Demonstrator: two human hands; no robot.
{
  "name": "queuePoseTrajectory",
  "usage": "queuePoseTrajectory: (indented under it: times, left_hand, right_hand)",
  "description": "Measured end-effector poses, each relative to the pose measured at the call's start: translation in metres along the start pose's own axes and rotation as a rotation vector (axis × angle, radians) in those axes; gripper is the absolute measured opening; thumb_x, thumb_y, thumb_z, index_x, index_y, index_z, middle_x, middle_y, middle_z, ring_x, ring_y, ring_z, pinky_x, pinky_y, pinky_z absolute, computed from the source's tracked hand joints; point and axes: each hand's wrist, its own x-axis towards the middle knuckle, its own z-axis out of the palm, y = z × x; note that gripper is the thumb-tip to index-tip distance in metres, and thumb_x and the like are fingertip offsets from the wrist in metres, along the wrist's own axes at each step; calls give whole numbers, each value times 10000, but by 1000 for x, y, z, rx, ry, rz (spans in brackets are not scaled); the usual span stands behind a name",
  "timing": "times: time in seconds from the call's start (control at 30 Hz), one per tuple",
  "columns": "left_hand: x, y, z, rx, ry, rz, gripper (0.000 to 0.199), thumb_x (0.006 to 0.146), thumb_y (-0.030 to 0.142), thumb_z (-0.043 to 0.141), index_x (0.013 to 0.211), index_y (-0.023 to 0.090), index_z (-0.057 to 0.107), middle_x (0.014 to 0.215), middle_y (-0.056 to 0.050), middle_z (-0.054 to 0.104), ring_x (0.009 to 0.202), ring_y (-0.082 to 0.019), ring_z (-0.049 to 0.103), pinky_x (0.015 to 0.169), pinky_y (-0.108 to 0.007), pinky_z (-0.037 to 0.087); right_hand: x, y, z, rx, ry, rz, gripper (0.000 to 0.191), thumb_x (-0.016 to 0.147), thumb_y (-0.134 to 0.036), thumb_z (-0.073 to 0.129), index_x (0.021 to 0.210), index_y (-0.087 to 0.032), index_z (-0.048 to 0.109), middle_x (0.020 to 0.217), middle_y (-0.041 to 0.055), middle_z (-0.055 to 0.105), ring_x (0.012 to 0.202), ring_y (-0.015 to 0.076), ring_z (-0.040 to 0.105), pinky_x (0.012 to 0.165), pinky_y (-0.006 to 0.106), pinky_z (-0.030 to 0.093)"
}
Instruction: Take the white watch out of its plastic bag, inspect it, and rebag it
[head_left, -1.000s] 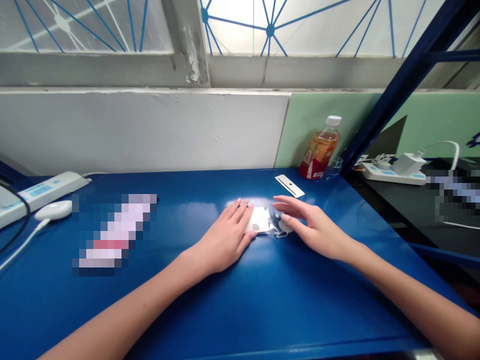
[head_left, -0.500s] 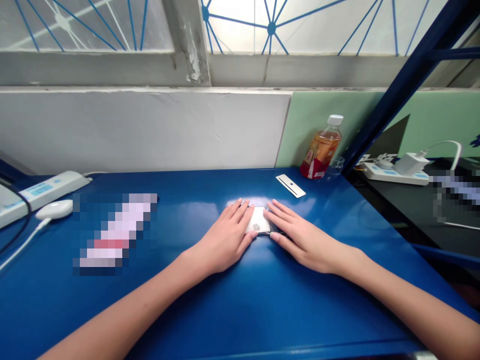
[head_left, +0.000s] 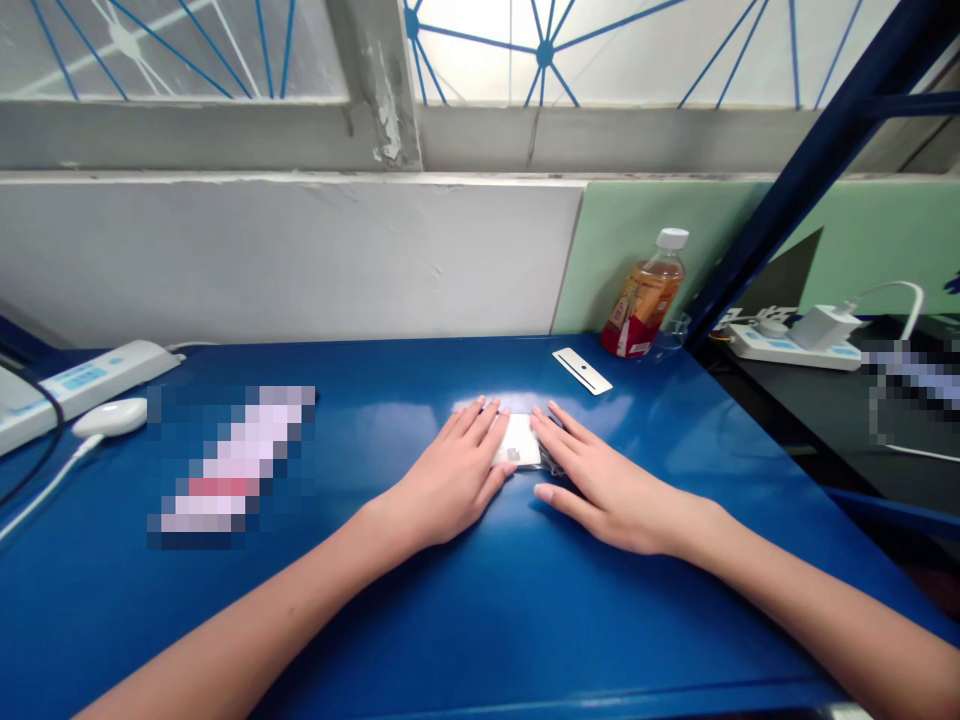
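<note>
A small flat packet [head_left: 519,438] with a white face and a clear, shiny edge lies on the blue desk [head_left: 420,630]. Over its left part rests my left hand [head_left: 456,472], flat and open, its thumb along the near edge. My right hand [head_left: 600,478] is open too, fingertips on the packet's right side and the thumb held apart below. Something dark shows under the right fingers; what it is I cannot tell. Both hands cover much of the packet.
A white card with a slot [head_left: 582,371] and a drink bottle [head_left: 645,300] are at the back right. On the left are a blurred-out flat object [head_left: 236,465], a white power strip [head_left: 97,385] and a white charger [head_left: 111,417] on a cable. A blue post [head_left: 795,180] slants up at right.
My right hand's thumb has moved down, away from the packet's near edge, and the right fingers have shifted slightly. The left hand stays where it was.
</note>
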Motion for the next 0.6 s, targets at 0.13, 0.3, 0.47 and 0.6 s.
queuePoseTrajectory:
  times: [0.13, 0.3, 0.47, 0.6]
  left_hand:
    - [1, 1, 0, 24, -9, 4, 575, 1048, 432, 256, 1499, 79, 309, 1570, -195, 304, 1487, -311, 185, 1176, -491, 228]
    - [2, 2, 1, 32, -20, -15, 578, 1047, 419, 261, 1498, 61, 311, 1569, -198, 307, 1483, -327, 193, 1183, -484, 210]
    - [1, 3, 3, 37, -27, -18, 581, 1048, 417, 258, 1499, 54, 307, 1572, -200, 299, 1479, -336, 204, 1181, -495, 206]
    - [1, 3, 4, 56, -32, -19, 583, 1050, 415, 248, 1505, 54, 291, 1574, -196, 297, 1478, -336, 205, 1183, -489, 199]
  right_hand:
    - [1, -4, 2, -52, 42, -2, 768, 955, -555, 454, 1543, -93, 277, 1571, 193, 318, 1492, 366, 123, 1146, 578, 332]
    - [2, -10, 2, -107, -12, 13, 916, 911, -646, 454, 1527, 2, 254, 1567, 252, 287, 1475, 388, 198, 1137, 545, 359]
    - [2, -11, 1, -87, -42, 11, 1013, 862, -703, 486, 1538, 1, 212, 1571, 278, 233, 1468, 394, 211, 1138, 566, 340]
    - [2, -11, 2, -73, -86, 29, 1108, 822, -751, 498, 1540, 26, 170, 1583, 285, 152, 1478, 394, 140, 1163, 566, 292]
